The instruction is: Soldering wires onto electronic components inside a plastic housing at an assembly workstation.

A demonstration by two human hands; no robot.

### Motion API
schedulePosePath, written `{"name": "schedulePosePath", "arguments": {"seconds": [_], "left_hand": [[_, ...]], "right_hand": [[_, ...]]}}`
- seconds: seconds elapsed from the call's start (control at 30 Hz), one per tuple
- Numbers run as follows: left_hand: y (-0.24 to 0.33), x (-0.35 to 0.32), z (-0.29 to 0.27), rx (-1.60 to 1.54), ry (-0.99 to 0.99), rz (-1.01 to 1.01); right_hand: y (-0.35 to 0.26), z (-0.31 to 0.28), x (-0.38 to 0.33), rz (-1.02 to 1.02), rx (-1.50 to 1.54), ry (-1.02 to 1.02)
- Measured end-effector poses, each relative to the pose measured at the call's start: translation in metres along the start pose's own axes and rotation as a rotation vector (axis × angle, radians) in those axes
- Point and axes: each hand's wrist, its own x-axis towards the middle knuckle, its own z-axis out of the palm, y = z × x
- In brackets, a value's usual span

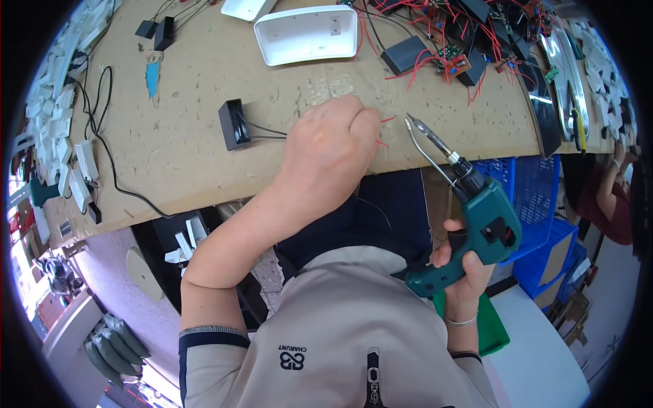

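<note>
left hand (332,144) clenched on wires (268,129) from black box (232,126), red ends (388,120) poking out opposite side, right hand (471,273) gripping green soldering gun (484,212), tip (422,129) near red ends

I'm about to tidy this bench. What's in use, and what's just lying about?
Seemingly in use:
black box, its wires running to the left hand
red wire tips beside that hand
soldering gun in the right hand

Seemingly lying about:
white tray
blue scrap
yellow-handled tool
</note>
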Motion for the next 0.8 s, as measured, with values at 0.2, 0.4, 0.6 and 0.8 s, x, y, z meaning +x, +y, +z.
{"name": "schedulePosePath", "arguments": {"seconds": [0.2, 0.4, 0.6, 0.8], "left_hand": [[0.0029, 0.0001, 0.0023, 0.009, -0.022, -0.052], [0.0050, 0.0015, 0.0000, 0.009, -0.017, -0.057], [0.0026, -0.0003, -0.0007, -0.019, -0.019, -0.066], [0.0009, -0.0024, -0.0017, -0.037, -0.005, -0.067]], "right_hand": [[0.0057, 0.0027, -0.0015, 0.078, 0.051, 0.012], [0.0067, 0.0030, -0.0003, 0.089, 0.077, 0.019], [0.0065, 0.0058, -0.0004, 0.082, 0.064, 0.038], [0.0058, 0.0034, -0.0019, 0.039, 0.063, 0.036]]}}
